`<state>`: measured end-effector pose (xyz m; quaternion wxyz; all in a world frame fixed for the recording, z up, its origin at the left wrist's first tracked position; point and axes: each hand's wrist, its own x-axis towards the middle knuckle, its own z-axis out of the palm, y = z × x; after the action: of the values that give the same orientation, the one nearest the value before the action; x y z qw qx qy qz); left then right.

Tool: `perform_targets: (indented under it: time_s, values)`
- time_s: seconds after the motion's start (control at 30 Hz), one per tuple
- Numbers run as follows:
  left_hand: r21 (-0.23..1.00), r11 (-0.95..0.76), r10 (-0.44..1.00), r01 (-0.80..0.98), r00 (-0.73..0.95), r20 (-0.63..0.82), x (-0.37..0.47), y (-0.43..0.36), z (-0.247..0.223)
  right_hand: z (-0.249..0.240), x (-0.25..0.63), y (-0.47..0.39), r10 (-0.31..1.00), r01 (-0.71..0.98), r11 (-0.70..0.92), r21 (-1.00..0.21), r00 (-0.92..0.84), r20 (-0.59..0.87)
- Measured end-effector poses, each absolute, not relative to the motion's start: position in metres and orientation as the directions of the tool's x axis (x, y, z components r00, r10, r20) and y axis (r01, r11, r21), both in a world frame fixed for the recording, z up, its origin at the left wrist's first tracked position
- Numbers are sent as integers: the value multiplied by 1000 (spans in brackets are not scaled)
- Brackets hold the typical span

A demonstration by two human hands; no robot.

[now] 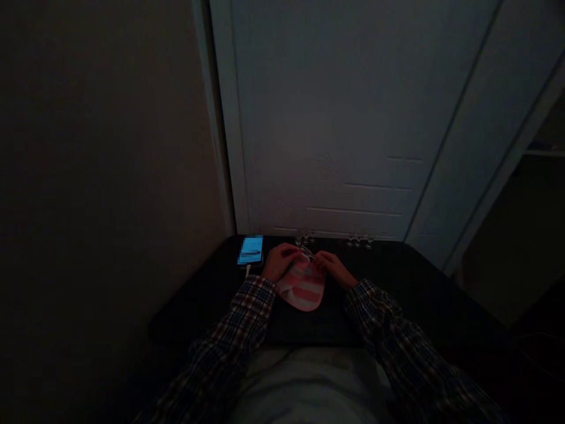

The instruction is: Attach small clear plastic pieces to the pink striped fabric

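Observation:
A cloth with pink and white stripes [304, 290] hangs or lies between my hands, its rounded lower edge towards me over the dark tabletop. My left hand [279, 261] is closed at the cloth's upper left, fingers bent inward. At the upper right, my right hand [334, 269] pinches the cloth's edge. Between the fingertips shows a small shiny, clear-looking object [308, 253], perhaps glass; its shape is hard to make out in the dim light, and the fingers and cloth partly hide it.
Several small clear glass pieces stand at the back of the dark table [392, 294], in one group [304, 238] behind my hands and another group [359, 241] to the right. A lit phone [251, 250] with a white cable [248, 271] lies left. A pale panel [331, 118] rises behind.

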<state>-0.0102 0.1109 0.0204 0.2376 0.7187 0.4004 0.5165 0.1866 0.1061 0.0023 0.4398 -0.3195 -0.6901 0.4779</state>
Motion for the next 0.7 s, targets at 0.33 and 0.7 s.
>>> perform_targets:
  time_s: [0.33, 0.7]
  values:
    - [826, -508, 860, 244, 91, 502, -12, 114, 22, 0, 186, 108, 859, 50, 386, -921, -383, 339]
    - [866, -449, 894, 219, 102, 437, -12, 116, 20, 3, 186, 102, 831, 183, 510, -841, -359, 426]
